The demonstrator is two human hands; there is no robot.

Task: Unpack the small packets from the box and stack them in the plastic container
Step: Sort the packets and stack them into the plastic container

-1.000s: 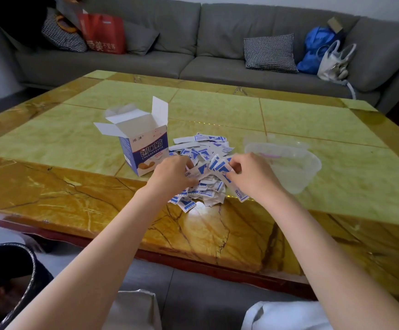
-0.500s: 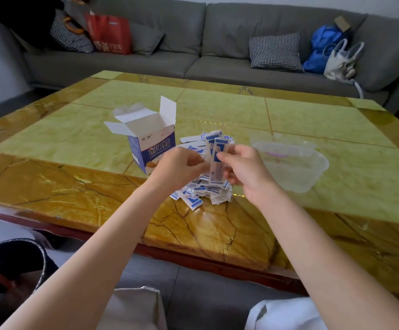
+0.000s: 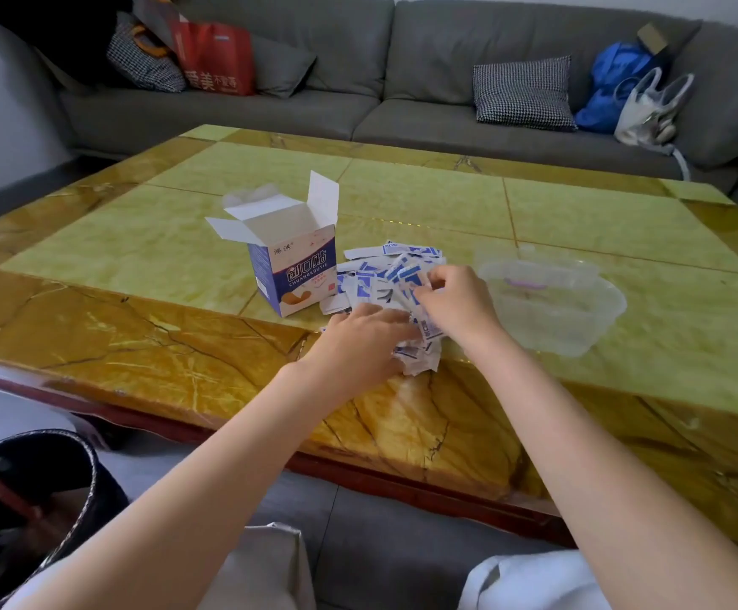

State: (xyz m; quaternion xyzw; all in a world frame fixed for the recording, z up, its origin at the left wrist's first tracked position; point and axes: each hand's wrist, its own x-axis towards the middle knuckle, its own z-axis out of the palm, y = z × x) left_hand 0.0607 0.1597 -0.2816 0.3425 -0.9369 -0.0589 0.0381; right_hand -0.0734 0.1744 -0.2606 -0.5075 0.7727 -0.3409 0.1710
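The packets (image 3: 387,279) lie in a loose heap near the front middle of the table (image 3: 147,253), strewn every way, though the few fanned in the right hand (image 3: 457,303) run with their long axes roughly from 5 toward 11 o'clock. They are small flat white sachets printed with blue blocks, thin and slightly crumpled at the edges. The heap sits just at 3 o'clock of the box (image 3: 290,261), which stands upright with all its top flaps open, its blue-and-white printed face turned toward 5 o'clock. At 3 o'clock of the heap, near but apart from it, stands the plastic container (image 3: 578,328), clear and shallow. The right hand pinches a small bundle of packets between thumb and curled fingers. The left hand (image 3: 360,341) lies over the near edge of the pile with fingers bent down onto the packets; whether it grasps any I cannot tell. Half a second ago the right hand held its bundle lifted and upright above the heap; now the bundle is lower and slanted, and the left hand has dropped from it to the pile
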